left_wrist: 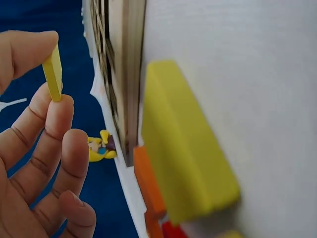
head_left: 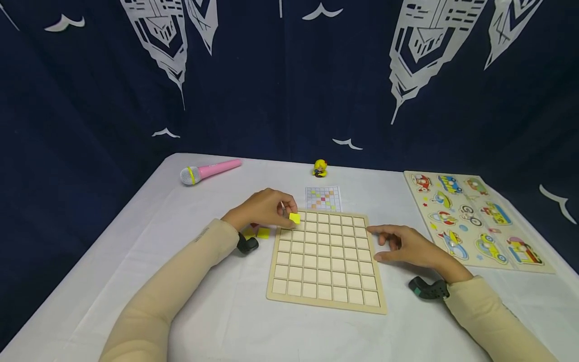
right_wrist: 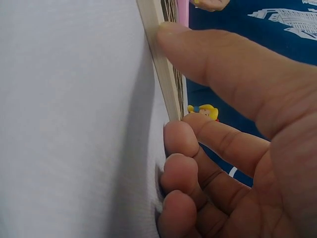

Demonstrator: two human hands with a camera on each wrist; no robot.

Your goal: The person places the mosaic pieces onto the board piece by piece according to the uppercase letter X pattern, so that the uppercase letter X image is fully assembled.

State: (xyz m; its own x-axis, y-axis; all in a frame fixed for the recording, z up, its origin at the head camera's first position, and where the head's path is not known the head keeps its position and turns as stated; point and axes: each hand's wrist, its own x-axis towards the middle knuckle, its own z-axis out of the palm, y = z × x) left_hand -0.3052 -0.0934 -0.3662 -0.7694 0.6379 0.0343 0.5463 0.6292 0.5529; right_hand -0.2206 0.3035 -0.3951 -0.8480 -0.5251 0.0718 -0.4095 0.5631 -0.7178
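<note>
Pinching a single yellow square tile (head_left: 295, 218) between thumb and fingertip, the left hand (head_left: 264, 208) is hovering over the far left corner of the wooden grid board (head_left: 326, 300), the tile held flat-side down, seemingly so it can drop squarely into a cell. In the left wrist view that tile (left_wrist: 53, 72) is showing edge-on, clamped at both ends by the fingers.

Just behind that hand, toward the wrist, loose tiles are lying on the white table (head_left: 190, 301): two yellow ones (head_left: 263, 233) are showing from above, and the wrist view adds an orange one (left_wrist: 147, 181) and a sliver of red, so the full count is hidden.

The right hand (head_left: 409, 245) is resting with fingers relaxed and loosely bent, gripping nothing, its fingertips touching the board's right edge (right_wrist: 163, 74), apparently steadying it.

Beyond the left hand's fingertips, one small pattern card (head_left: 323, 198) is lying just past the board, probably as a colour guide. Farther off are one yellow figurine (head_left: 320, 168), one pink toy microphone (head_left: 209, 171), and, past the right hand, one vehicle puzzle board (head_left: 475, 216).
</note>
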